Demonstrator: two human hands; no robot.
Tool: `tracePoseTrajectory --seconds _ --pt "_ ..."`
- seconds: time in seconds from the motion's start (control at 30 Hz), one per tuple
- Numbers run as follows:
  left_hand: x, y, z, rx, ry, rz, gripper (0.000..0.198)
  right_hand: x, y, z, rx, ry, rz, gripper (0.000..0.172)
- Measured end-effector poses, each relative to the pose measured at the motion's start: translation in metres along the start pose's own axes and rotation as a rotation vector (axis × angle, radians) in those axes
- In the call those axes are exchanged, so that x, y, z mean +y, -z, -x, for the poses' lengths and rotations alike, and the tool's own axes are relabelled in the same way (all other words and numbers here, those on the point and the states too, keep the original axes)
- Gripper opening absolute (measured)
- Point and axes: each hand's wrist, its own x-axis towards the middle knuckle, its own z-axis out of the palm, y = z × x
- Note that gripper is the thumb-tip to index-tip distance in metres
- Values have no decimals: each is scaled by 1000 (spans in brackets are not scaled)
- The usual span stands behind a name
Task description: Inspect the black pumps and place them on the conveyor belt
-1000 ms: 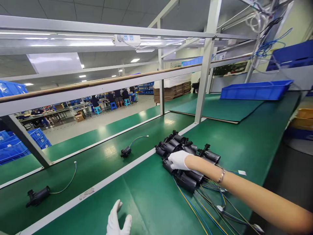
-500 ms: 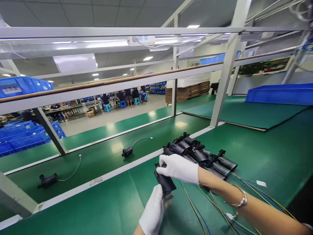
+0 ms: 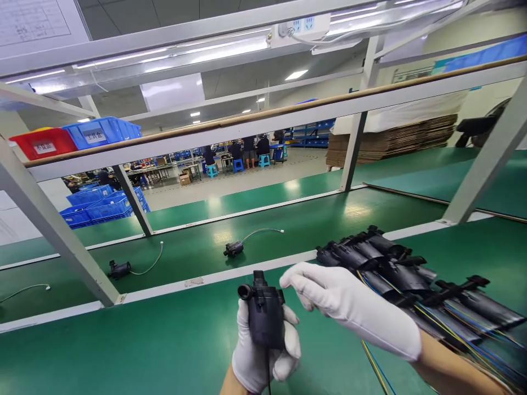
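Observation:
In my left hand (image 3: 267, 345), white-gloved and closed, a small black pump (image 3: 265, 318) stands roughly upright, its round port toward the upper left. A dark lead runs down from its base across my palm. My right hand (image 3: 325, 291), also gloved, hovers just right of the pump's top, apart from it. Its fingers are stretched and bent at the tips, with nothing visible in them. Beyond the right hand several more black pumps (image 3: 407, 274) lie bunched on the green bench, their yellow and blue wires (image 3: 376, 365) trailing toward me; my right forearm hides some of them.
Two pumps with pale leads, one at the left (image 3: 119, 270) and another mid-belt (image 3: 234, 249), lie on the green belt (image 3: 189, 255) behind a white rail (image 3: 214, 276). Frame posts (image 3: 61, 230) rise around it. Red (image 3: 43, 144) and blue (image 3: 102, 131) bins sit on the upper shelf.
The left hand has brought the pump upright. My right hand has let go of it and moved off to the right. The view has swung left.

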Motion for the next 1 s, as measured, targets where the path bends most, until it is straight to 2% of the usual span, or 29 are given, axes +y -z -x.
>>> tracePoseTrajectory --seconds 0.13,0.2,0.27,0.33,0.4,0.43,0.57,0.73,0.83,1.0 --pt "4 -5 5 -26 37 -81 94 -4 -1 6 -14 -11 4 68" --pt "9 -10 7 15 12 -197 91 -3 0 10 -25 -6 0 73" --pt "13 -17 6 149 -70 -459 77 -1 -1 14 -57 25 -13 77" --pt "17 -21 4 352 -213 -771 65 3 -4 20 -100 68 -24 78" --pt "18 -21 4 487 -346 -967 70 6 -8 26 -133 104 -16 78" --pt "17 -20 4 508 -391 -1011 74 7 -11 28 -143 114 -6 77" --pt "18 -16 10 474 -474 -1153 76 6 -16 33 -151 129 9 79" --pt "21 -28 13 527 -527 -1323 75 7 -17 32 -165 81 -41 80" --pt "24 -35 12 528 -526 -1358 77 11 -19 29 -179 58 -77 81" --pt "28 -41 10 560 -441 -1315 76 10 -20 25 -192 16 -111 82"
